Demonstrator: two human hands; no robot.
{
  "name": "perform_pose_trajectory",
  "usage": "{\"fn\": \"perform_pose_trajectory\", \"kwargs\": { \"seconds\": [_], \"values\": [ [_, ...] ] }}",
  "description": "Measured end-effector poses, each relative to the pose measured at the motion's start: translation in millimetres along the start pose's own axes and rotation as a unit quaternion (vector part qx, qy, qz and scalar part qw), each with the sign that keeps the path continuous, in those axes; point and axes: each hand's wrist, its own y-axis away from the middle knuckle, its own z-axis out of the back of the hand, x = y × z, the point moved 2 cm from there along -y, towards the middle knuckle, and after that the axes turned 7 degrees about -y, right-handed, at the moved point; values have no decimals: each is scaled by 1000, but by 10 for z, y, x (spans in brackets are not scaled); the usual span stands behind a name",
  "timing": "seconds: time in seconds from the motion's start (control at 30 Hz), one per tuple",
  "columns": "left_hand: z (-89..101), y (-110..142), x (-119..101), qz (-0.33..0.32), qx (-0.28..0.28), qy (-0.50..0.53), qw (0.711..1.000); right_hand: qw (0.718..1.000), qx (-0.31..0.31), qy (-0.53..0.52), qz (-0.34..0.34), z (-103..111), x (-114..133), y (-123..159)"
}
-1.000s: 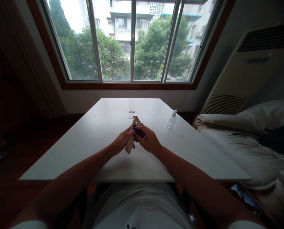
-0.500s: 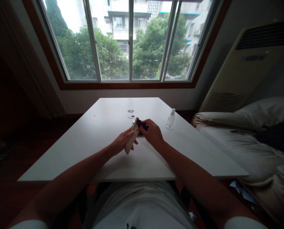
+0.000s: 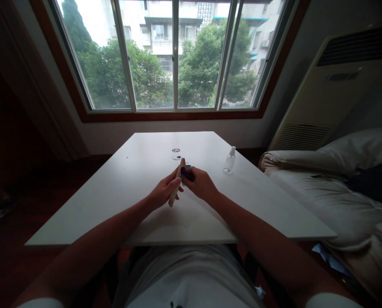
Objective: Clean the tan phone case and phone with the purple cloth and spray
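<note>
My left hand (image 3: pixel 163 191) is closed around a slim beige phone case (image 3: pixel 176 191), tilted almost edge-on above the table. Its thumb lies on the near face and the fingertips show beyond the lower edge. My right hand (image 3: pixel 201 183) pinches a small dark purple cloth (image 3: pixel 188 174) and presses it to the upper part of the case. Folds are too small to make out in the cloth. Behind the hands a phone (image 3: pixel 187 165) lies on the table, mostly hidden by the case and fingers.
On the white table (image 3: pixel 114 196) a clear spray bottle (image 3: pixel 229 161) stands to the right. Two small round patterned pieces (image 3: pixel 176 150) lie beyond the hands. A cushioned seat (image 3: pixel 300 188) is at the right, near a tall air conditioner (image 3: pixel 332 85). A window spans the far wall.
My right hand has moved a little left and down with the purple cloth along the case. The case has turned more edge-on, and more of the phone behind it shows.
</note>
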Motion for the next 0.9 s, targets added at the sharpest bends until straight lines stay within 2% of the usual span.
{"fn": "perform_pose_trajectory", "kwargs": {
  "seconds": [0.13,0.23,0.33,0.4,0.5,0.57,0.73,0.9],
  "values": [
    [23,-4,-4,-13,-8,8,1000,997,30,-63,14,-38,18,38],
    [20,-5,-40,-17,1,23,1000,991,8,-136,-10,-67,-2,39],
    [13,-12,-57,-15,1,32,999,968,-46,-239,-61,-80,-29,7],
    [8,-18,-52,-12,2,30,999,950,-112,-277,-85,-52,-46,-22],
    [-1,-20,-38,-16,2,28,999,939,-205,-264,-82,37,-77,-56],
    [-7,-15,-33,-23,2,30,999,946,-220,-230,-62,83,-105,-69],
    [-12,11,-36,-26,7,21,999,984,-142,-105,13,47,-146,-67],
    [31,17,-27,-27,-17,-24,999,995,-53,-52,64,-54,-91,-19]
  ]
}}
